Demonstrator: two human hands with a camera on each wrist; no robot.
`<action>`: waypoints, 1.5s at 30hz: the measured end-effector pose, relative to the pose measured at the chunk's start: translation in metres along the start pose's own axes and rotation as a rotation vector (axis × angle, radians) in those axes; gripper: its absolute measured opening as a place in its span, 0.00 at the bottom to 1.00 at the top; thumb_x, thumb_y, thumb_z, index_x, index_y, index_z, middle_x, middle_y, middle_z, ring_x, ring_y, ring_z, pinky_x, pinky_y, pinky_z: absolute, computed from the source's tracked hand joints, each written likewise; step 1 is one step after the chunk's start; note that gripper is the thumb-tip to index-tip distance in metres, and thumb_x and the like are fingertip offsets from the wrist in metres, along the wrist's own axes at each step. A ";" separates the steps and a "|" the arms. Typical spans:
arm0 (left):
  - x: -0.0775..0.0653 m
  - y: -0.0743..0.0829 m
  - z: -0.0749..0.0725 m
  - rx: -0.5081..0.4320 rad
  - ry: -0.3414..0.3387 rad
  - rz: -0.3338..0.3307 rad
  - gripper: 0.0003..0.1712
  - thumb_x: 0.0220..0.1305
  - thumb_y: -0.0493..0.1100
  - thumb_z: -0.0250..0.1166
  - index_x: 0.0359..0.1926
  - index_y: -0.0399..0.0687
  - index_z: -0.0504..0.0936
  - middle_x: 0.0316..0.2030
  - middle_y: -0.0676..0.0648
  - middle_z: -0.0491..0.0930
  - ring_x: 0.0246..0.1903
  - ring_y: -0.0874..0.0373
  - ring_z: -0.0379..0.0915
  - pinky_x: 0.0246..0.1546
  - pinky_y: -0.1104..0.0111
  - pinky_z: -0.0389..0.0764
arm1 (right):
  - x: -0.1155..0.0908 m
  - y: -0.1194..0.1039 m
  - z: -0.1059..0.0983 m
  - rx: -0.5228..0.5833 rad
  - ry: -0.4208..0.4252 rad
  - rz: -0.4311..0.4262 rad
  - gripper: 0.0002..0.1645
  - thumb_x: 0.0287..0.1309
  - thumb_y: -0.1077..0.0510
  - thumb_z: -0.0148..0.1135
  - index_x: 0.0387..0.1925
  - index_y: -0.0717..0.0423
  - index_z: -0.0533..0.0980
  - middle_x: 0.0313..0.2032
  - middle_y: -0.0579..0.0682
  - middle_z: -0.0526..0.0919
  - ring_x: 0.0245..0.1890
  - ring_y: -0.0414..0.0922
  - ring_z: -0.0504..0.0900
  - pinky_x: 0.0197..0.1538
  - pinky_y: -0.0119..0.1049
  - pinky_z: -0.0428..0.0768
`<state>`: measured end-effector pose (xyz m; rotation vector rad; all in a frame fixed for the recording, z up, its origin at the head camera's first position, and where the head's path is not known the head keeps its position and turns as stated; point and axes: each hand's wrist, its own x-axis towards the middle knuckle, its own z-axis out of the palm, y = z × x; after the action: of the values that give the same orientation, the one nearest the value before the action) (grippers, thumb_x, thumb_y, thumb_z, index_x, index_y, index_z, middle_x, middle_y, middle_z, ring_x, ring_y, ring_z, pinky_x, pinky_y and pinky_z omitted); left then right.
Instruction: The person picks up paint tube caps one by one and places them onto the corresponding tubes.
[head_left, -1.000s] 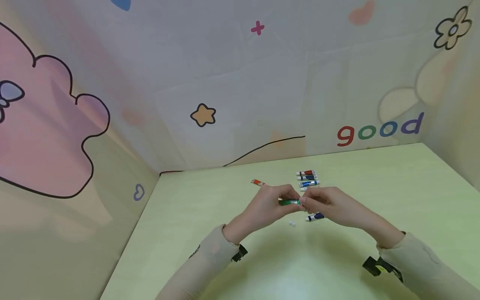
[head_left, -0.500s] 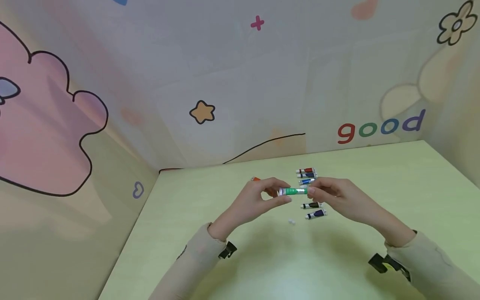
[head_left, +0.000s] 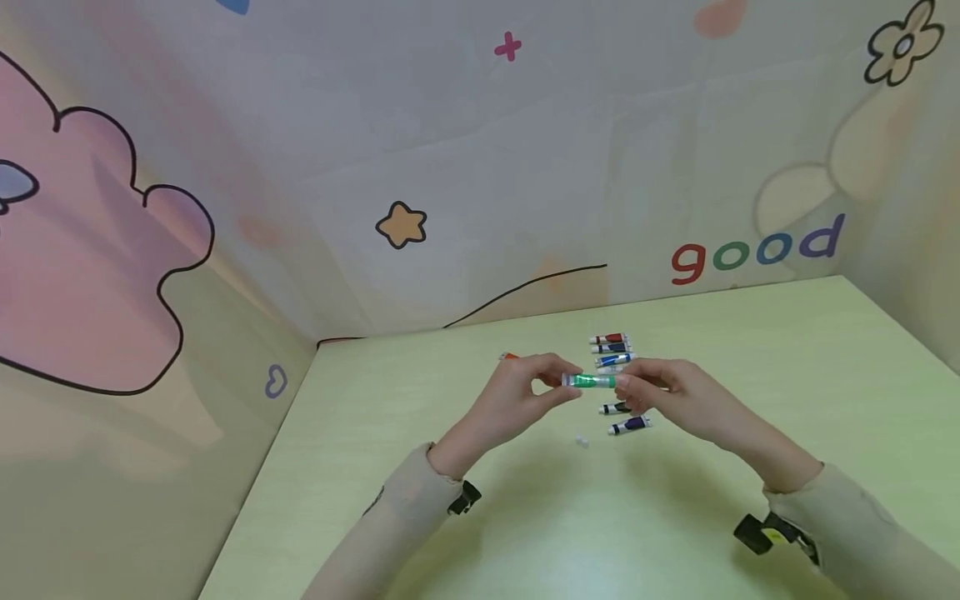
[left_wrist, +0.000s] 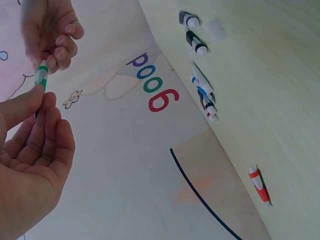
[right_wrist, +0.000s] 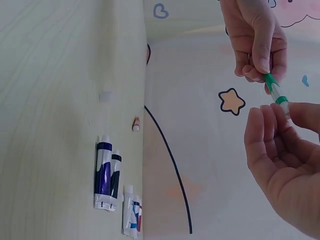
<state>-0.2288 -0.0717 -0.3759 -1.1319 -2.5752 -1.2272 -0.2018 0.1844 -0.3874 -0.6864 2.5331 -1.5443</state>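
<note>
A green and white paint tube (head_left: pixel 590 381) is held level above the table between both hands. My left hand (head_left: pixel 517 390) pinches its left end between thumb and fingers. At the other end, the thumb and fingers of my right hand (head_left: pixel 686 400) grip the white cap end (right_wrist: pixel 285 107), as the right wrist view shows. Beneath the hands on the table lie a purple tube (head_left: pixel 630 425) and a black tube (head_left: pixel 613 408), the latter partly behind the right fingers. An orange tube (left_wrist: pixel 258 185) lies farther left, mostly hidden by the left hand in the head view.
Toward the back of the table (head_left: pixel 750 358), a red tube (head_left: pixel 608 338), a dark blue tube (head_left: pixel 611 348) and a blue tube (head_left: pixel 615 359) lie in a row. Small whitish pieces (head_left: pixel 582 441) lie nearer the front. A printed curtain (head_left: pixel 510 167) borders the table's far edge.
Both hands have raised the green tube. The left fingers, earlier wrapped over much of it, now hold just its end, leaving the green label exposed. Black and purple tubes show more below.
</note>
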 end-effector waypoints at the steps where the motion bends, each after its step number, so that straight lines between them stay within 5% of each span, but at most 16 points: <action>1: 0.002 0.000 0.001 0.007 -0.001 -0.002 0.12 0.65 0.40 0.71 0.48 0.42 0.86 0.36 0.52 0.87 0.36 0.67 0.79 0.28 0.73 0.73 | 0.001 0.001 -0.002 0.014 -0.007 0.013 0.15 0.75 0.52 0.56 0.45 0.60 0.79 0.35 0.53 0.82 0.38 0.50 0.83 0.46 0.43 0.82; 11: 0.024 -0.016 0.016 0.062 0.002 -0.076 0.15 0.66 0.44 0.70 0.51 0.45 0.86 0.35 0.56 0.84 0.35 0.66 0.76 0.36 0.75 0.77 | 0.018 0.014 -0.016 0.062 0.005 0.143 0.19 0.75 0.54 0.54 0.47 0.68 0.79 0.38 0.52 0.83 0.37 0.48 0.83 0.49 0.44 0.81; 18: 0.043 -0.032 0.029 -0.041 0.003 -0.200 0.17 0.69 0.44 0.68 0.55 0.43 0.84 0.38 0.52 0.84 0.34 0.64 0.76 0.32 0.75 0.77 | 0.030 0.032 -0.026 -0.002 0.025 0.190 0.22 0.76 0.52 0.52 0.51 0.69 0.78 0.41 0.54 0.84 0.39 0.47 0.82 0.49 0.43 0.81; 25: 0.055 -0.055 0.051 -0.113 0.059 -0.296 0.14 0.65 0.42 0.71 0.49 0.43 0.84 0.36 0.52 0.86 0.33 0.66 0.79 0.34 0.73 0.79 | 0.042 0.051 -0.033 -0.011 0.031 0.254 0.29 0.75 0.47 0.54 0.55 0.72 0.77 0.45 0.59 0.85 0.42 0.50 0.83 0.51 0.46 0.82; 35: 0.070 -0.075 0.072 -0.076 -0.014 -0.439 0.12 0.64 0.40 0.71 0.48 0.42 0.86 0.33 0.52 0.84 0.30 0.64 0.76 0.29 0.74 0.76 | 0.055 0.080 -0.031 -0.062 -0.023 0.378 0.28 0.74 0.48 0.55 0.54 0.73 0.77 0.46 0.64 0.85 0.41 0.52 0.83 0.46 0.43 0.83; 45: 0.083 -0.086 0.074 -0.032 -0.089 -0.496 0.11 0.62 0.39 0.73 0.44 0.40 0.86 0.31 0.52 0.82 0.30 0.63 0.74 0.34 0.74 0.74 | 0.064 0.087 -0.030 -0.111 -0.044 0.427 0.26 0.74 0.51 0.55 0.51 0.74 0.79 0.42 0.60 0.86 0.38 0.49 0.80 0.43 0.40 0.79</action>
<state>-0.3276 -0.0064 -0.4522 -0.5701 -3.0270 -1.3254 -0.2964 0.2160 -0.4384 -0.1638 2.5287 -1.2370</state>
